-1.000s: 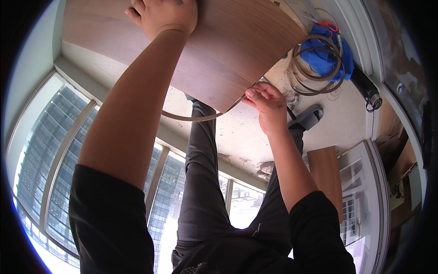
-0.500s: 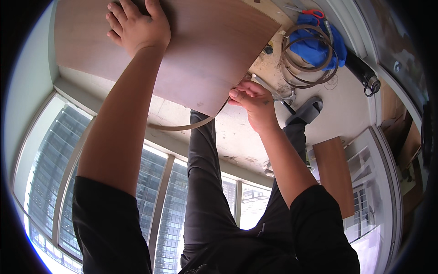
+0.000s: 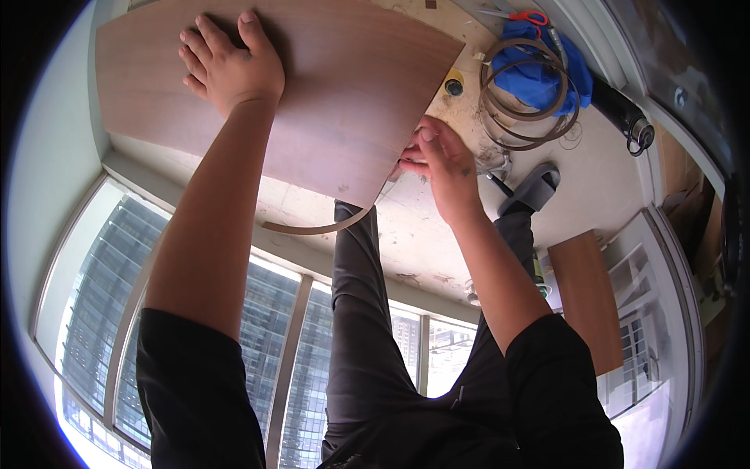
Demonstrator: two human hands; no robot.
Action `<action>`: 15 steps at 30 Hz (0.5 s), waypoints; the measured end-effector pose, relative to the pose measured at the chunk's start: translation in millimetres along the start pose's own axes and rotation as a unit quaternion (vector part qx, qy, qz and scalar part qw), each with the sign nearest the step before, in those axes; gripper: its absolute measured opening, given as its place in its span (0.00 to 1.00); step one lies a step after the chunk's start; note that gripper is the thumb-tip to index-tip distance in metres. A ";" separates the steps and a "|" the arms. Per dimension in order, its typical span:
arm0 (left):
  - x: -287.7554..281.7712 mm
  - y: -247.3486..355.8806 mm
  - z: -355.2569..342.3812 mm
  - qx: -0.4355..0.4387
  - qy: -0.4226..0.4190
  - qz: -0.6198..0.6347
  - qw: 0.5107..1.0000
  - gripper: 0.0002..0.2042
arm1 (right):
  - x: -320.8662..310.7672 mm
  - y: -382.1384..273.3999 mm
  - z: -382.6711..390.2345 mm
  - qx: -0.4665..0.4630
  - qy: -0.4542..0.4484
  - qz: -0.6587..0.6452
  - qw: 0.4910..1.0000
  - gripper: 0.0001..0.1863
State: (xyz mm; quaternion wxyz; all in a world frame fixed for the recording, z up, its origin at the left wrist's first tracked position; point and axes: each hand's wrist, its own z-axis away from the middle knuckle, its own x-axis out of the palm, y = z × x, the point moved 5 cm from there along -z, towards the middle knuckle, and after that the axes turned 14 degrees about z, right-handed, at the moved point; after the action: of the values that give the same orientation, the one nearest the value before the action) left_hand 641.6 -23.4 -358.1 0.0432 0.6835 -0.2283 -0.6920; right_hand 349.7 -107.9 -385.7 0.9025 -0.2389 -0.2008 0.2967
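Note:
A large brown wood-grain board [image 3: 336,102] lies in front of me. My left hand [image 3: 238,74] rests flat on its top face with the fingers spread. At the board's right edge, my right hand [image 3: 448,166] has its thumb and curled fingers closed against a thin brown edge-banding strip [image 3: 320,228]. The strip's free end curves out past the near corner of the board, above my leg. Some of the fingertips are hidden by the board's edge.
Right of the board, a coil of brown banding [image 3: 527,118] lies partly over a blue cloth [image 3: 527,82], near red-handled scissors [image 3: 531,17] and a black bottle [image 3: 621,116]. A hammer [image 3: 501,184] lies beside my sandalled foot [image 3: 537,189]. A smaller brown panel [image 3: 586,301] leans at the right.
My right hand has shifted slightly up along the board's edge, its fingers rearranged. The strip's free end hangs a little lower. My left hand stays flat on the board.

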 end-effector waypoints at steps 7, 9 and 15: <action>-0.2 1.0 -0.1 -0.005 0.000 -0.002 1.000 0.40 | -11.2 -22.3 -27.7 -0.075 0.029 -0.015 0.997 0.15; 0.0 1.2 0.0 -0.006 -0.002 -0.001 1.000 0.40 | -13.6 -23.0 -30.5 -0.082 0.026 -0.013 0.996 0.14; -4.3 7.0 0.9 -0.016 -0.006 0.006 1.000 0.41 | -11.4 -27.5 -28.8 -0.065 0.018 -0.017 0.998 0.14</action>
State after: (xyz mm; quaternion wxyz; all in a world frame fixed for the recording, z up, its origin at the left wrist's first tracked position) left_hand 639.2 -27.8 -351.6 0.0572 0.6771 -0.2216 -0.6994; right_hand 367.8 -143.6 -396.2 0.8933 -0.2994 -0.2074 0.2634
